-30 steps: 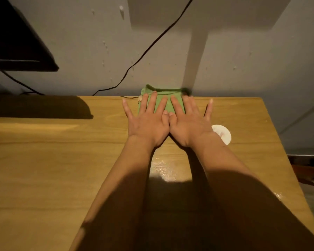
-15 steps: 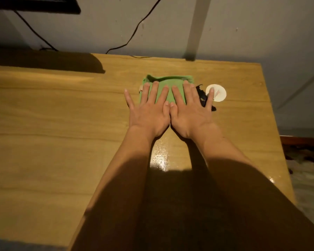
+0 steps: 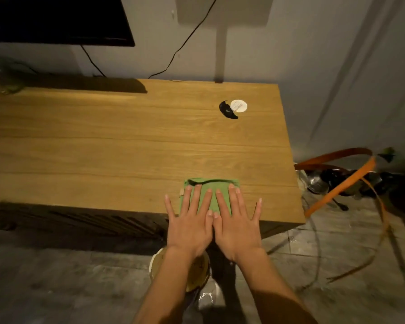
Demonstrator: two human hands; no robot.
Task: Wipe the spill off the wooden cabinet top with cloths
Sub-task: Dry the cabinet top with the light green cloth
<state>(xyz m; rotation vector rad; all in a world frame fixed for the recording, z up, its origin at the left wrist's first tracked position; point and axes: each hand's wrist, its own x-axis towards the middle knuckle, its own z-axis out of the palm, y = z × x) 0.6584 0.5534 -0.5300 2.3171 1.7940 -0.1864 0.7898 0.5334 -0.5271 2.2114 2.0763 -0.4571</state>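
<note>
green cloth: flat at cabinet top front edge
left hand: fingers splayed flat, pressing cloth
right hand: same, no grasp

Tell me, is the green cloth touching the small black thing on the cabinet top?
Apart. The head view shows bare wood between the green cloth near the front edge and the black thing.

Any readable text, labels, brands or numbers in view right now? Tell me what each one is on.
None can be read.
White round disc on the wooden cabinet top: faint reddish marks, too small and blurred to read.
Green cloth under both hands: a small tag at its left edge, no legible print.
</note>
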